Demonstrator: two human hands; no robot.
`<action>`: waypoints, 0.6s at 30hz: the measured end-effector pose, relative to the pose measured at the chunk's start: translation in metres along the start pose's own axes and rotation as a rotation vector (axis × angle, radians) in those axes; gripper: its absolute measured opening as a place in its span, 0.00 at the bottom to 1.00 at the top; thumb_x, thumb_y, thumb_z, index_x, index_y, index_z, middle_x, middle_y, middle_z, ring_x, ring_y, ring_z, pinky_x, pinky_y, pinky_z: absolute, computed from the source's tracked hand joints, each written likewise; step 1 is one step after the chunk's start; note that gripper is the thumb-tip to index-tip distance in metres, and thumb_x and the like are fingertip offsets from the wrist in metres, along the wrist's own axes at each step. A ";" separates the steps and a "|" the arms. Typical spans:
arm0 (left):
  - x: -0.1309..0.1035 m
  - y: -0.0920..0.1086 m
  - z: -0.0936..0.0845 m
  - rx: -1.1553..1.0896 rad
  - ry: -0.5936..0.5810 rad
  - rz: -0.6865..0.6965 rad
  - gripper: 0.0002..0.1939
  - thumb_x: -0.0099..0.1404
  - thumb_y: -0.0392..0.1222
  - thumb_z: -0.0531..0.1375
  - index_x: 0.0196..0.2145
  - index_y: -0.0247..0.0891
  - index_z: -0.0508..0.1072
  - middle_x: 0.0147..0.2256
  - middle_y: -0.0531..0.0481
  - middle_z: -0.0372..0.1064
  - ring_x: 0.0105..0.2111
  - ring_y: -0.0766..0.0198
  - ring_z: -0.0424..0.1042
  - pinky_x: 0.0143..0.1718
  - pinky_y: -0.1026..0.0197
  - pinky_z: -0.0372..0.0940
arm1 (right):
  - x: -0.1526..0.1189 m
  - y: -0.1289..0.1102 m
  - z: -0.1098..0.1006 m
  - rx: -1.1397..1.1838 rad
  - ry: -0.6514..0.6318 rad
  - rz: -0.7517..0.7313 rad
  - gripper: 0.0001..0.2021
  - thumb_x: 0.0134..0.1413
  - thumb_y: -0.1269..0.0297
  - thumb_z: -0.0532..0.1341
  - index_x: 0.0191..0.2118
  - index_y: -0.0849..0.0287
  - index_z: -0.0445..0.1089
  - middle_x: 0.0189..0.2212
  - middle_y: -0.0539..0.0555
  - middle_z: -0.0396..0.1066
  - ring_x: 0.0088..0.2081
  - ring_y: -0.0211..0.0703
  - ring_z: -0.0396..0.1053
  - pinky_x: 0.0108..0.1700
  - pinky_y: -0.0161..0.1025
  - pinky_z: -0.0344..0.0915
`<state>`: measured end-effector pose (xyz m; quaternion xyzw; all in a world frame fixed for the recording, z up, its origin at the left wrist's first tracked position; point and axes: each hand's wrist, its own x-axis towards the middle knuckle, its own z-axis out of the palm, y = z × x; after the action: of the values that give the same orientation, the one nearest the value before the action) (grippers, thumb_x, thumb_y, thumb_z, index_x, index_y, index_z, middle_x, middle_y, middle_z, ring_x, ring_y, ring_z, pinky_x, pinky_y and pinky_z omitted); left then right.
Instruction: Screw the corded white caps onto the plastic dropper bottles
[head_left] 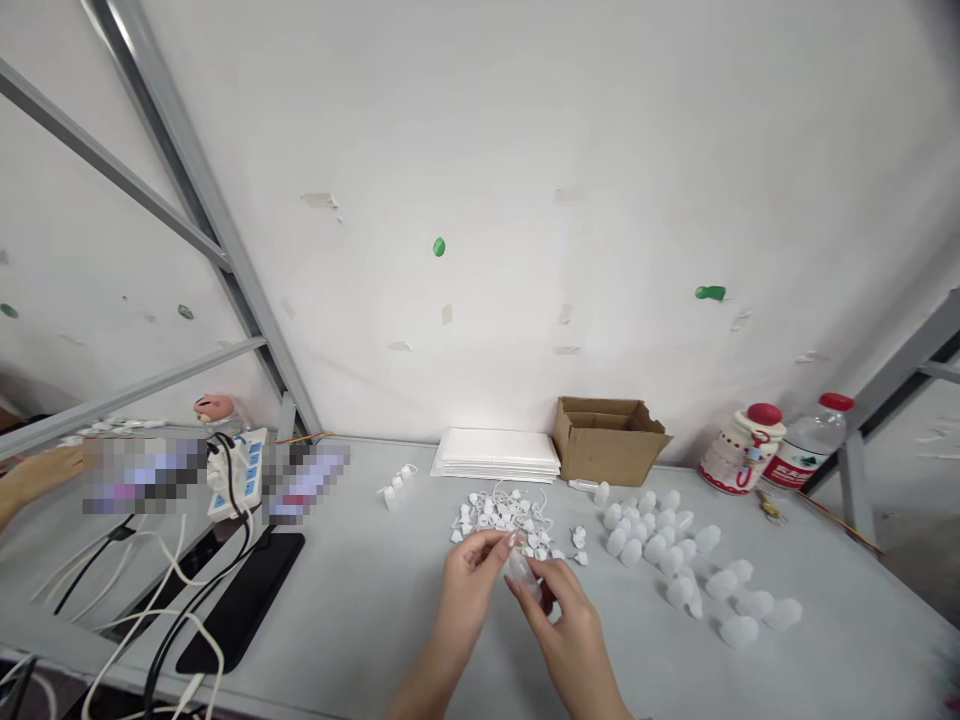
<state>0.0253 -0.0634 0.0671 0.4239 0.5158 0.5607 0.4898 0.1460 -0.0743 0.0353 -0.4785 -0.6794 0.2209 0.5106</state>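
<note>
A small translucent bottle [524, 574] is held between my hands, just in front of the pile of small white parts. My right hand [559, 600] is wrapped round its body. My left hand [476, 570] pinches at its upper end, where the thumb and fingertip meet; any small piece between them is too small to make out. The white corded parts [506, 510] lie in a heap beyond my fingers. To the right, many translucent bottles [660, 540] lie scattered on the grey table [360, 620]. A few capped pieces [399, 488] stand to the left.
White flat sheets [495, 454] and an open cardboard box [611, 442] sit against the wall. A decorated jar [739, 450] and a red-capped bottle [806, 445] stand back right. At left are a power strip [238, 475], cables, a black slab [244, 600] and another person's hand [45, 475].
</note>
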 end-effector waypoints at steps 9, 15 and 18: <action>-0.003 0.000 0.000 -0.040 -0.034 0.017 0.14 0.53 0.50 0.62 0.30 0.37 0.78 0.35 0.44 0.76 0.40 0.54 0.72 0.44 0.57 0.64 | -0.002 -0.007 -0.005 0.061 -0.001 0.051 0.11 0.53 0.56 0.58 0.34 0.59 0.72 0.21 0.50 0.66 0.21 0.38 0.63 0.25 0.32 0.64; -0.006 0.003 0.000 -0.040 -0.102 0.001 0.15 0.54 0.51 0.61 0.34 0.38 0.79 0.37 0.44 0.77 0.41 0.54 0.72 0.46 0.56 0.64 | -0.002 -0.007 -0.007 0.069 -0.025 0.095 0.11 0.53 0.57 0.58 0.35 0.57 0.72 0.22 0.49 0.67 0.23 0.38 0.63 0.26 0.31 0.64; -0.008 0.004 0.000 -0.039 -0.129 0.011 0.16 0.54 0.51 0.61 0.35 0.39 0.78 0.38 0.44 0.76 0.42 0.53 0.72 0.47 0.55 0.64 | -0.001 -0.008 -0.009 0.059 -0.022 0.092 0.11 0.53 0.56 0.58 0.34 0.57 0.72 0.22 0.49 0.67 0.22 0.38 0.63 0.26 0.31 0.64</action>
<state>0.0262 -0.0710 0.0713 0.4523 0.4699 0.5447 0.5272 0.1513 -0.0804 0.0444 -0.4914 -0.6554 0.2693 0.5064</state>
